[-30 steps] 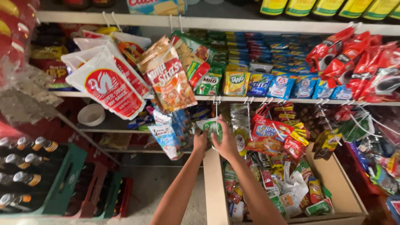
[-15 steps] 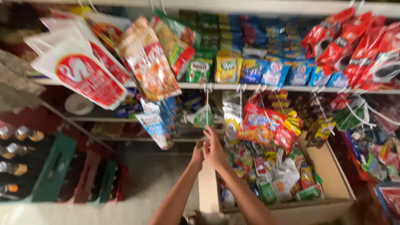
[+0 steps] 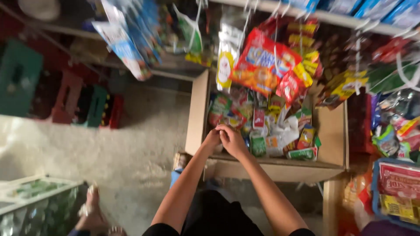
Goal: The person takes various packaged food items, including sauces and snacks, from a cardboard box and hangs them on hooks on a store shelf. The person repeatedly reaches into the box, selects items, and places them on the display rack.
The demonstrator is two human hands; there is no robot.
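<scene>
Head view looks down on both hands pressed together at the near left corner of a cardboard box (image 3: 197, 118) full of small packets (image 3: 271, 131). Left hand (image 3: 213, 139) and right hand (image 3: 233, 140) touch each other over the box's front edge, fingers (image 3: 224, 130) curled in and close together. Whether they pinch a packet I cannot tell; the spot between them is blurred and covered by the knuckles. Packets in the box lie just past the fingertips, in red, green and white, too blurred to sort apart. Hanging snack bags (image 3: 262, 61) cover the far part of the box. Crates (image 3: 92, 107) stand on the floor (image 3: 109, 153) to the left, soft with motion. Someone's sandalled foot (image 3: 92, 205) shows at the lower left, cut off by the frame.
</scene>
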